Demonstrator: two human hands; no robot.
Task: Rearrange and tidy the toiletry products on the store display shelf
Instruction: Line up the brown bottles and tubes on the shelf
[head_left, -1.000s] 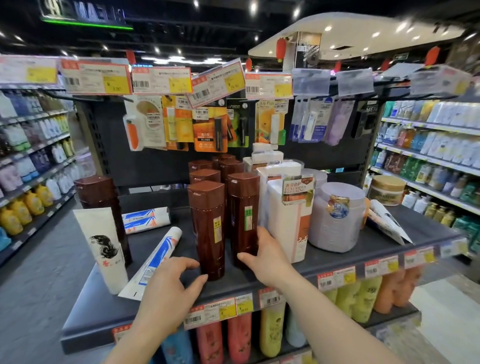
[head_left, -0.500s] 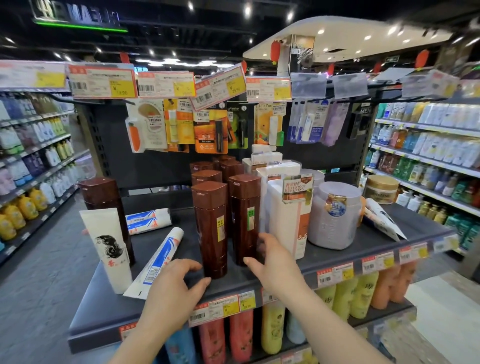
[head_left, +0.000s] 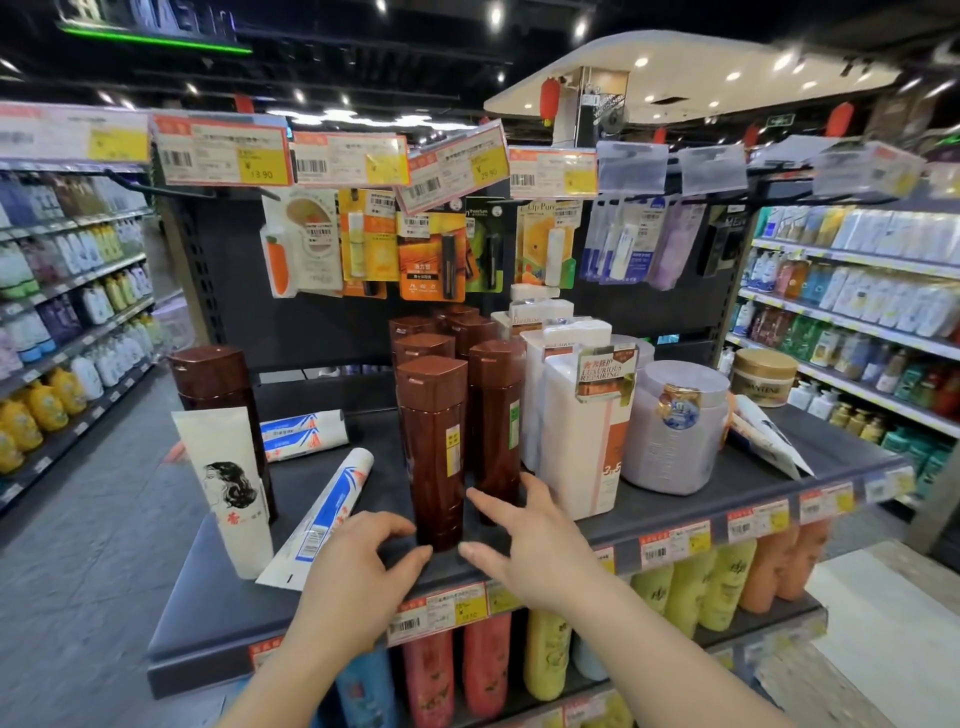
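Over the last second the right hand (head_left: 535, 540) has left the second dark brown bottle (head_left: 493, 426), whose base it was touching, and moved down and leftward, so that both hands now flank the foot of the front tall, dark brown plastic bottle with the faceted cap (head_left: 434, 452). The left hand (head_left: 358, 566) has crept closer too. This suggests the person is about to take that front bottle between both hands, to shift or square it in its row.

The bottle stands upright near the front edge of the dark grey display shelf (head_left: 649, 512). The left hand's fingers (head_left: 387, 522) lie loosely curled just beside its base on the left; the right hand's fingers (head_left: 488, 501) are spread and nearly straight just to its right. Neither hand holds anything, and no firm contact with the bottle is visible.
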